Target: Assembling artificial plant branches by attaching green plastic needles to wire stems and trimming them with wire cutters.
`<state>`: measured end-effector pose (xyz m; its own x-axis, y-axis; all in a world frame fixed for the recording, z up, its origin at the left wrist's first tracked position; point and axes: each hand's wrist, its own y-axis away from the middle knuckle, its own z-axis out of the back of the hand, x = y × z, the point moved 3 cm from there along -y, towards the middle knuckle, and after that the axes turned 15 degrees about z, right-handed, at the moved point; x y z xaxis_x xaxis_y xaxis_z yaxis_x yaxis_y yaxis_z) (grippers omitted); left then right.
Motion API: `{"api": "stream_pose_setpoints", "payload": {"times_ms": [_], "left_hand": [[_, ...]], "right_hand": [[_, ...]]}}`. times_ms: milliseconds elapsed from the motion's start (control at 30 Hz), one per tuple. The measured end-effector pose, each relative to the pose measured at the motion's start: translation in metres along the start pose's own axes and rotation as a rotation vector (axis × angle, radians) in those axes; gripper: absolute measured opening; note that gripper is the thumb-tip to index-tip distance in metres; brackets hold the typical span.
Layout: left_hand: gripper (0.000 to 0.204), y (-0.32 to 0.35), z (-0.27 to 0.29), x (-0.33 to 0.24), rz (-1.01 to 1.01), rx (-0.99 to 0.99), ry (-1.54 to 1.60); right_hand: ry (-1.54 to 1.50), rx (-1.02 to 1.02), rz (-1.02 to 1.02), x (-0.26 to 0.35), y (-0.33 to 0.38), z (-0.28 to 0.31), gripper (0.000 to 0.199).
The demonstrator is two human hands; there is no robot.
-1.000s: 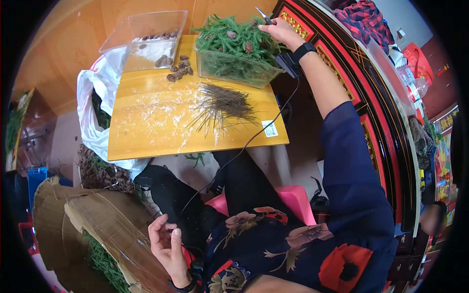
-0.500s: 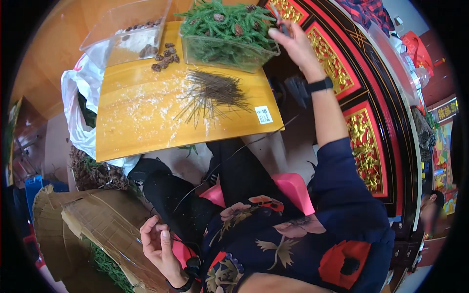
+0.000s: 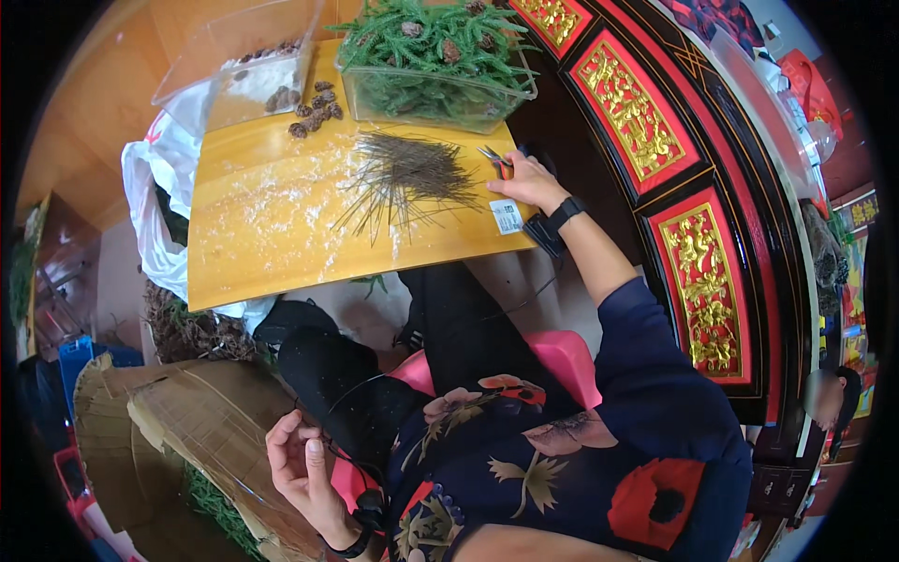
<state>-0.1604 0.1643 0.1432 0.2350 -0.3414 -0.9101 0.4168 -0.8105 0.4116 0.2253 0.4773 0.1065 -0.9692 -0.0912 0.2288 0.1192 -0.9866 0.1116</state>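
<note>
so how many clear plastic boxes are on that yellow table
2. One box sits at the table's far left corner with a few pine cones inside; the other box sits far right, heaped with green sprigs.

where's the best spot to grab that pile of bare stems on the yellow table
Probably at the narrow end of the bare stems, beside the right hand, coming from the right. They bunch together there and fan out toward the left, so one pinch could gather most of them.

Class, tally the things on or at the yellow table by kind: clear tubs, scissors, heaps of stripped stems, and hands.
Clear tubs: 2, one with green sprigs, one nearly empty
Scissors: 1
Heaps of stripped stems: 1
Hands at the table: 1, the right hand
Total: 5
</note>
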Motion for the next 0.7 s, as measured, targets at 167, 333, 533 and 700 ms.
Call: {"api": "stream_pose_setpoints", "payload": {"times_ms": [167,333,533,700], "left_hand": [[0.028,0.005,-0.007,-0.005,0.013,0.016,-0.013],[0.028,0.008,-0.026,-0.022,-0.057,0.033,-0.1],[0.012,0.004,-0.102,-0.105,-0.429,0.208,-0.617],[0.011,-0.054,-0.223,-0.138,-0.834,0.338,-0.972]], "right_hand": [[-0.073,0.001,0.033,0.007,0.004,0.008,0.076],[-0.071,-0.191,0.134,-0.008,0.011,0.019,0.064],[-0.126,-0.63,0.388,-0.003,0.061,0.043,0.042],[-0.611,-0.55,0.534,0.029,0.108,0.003,0.028]]}}
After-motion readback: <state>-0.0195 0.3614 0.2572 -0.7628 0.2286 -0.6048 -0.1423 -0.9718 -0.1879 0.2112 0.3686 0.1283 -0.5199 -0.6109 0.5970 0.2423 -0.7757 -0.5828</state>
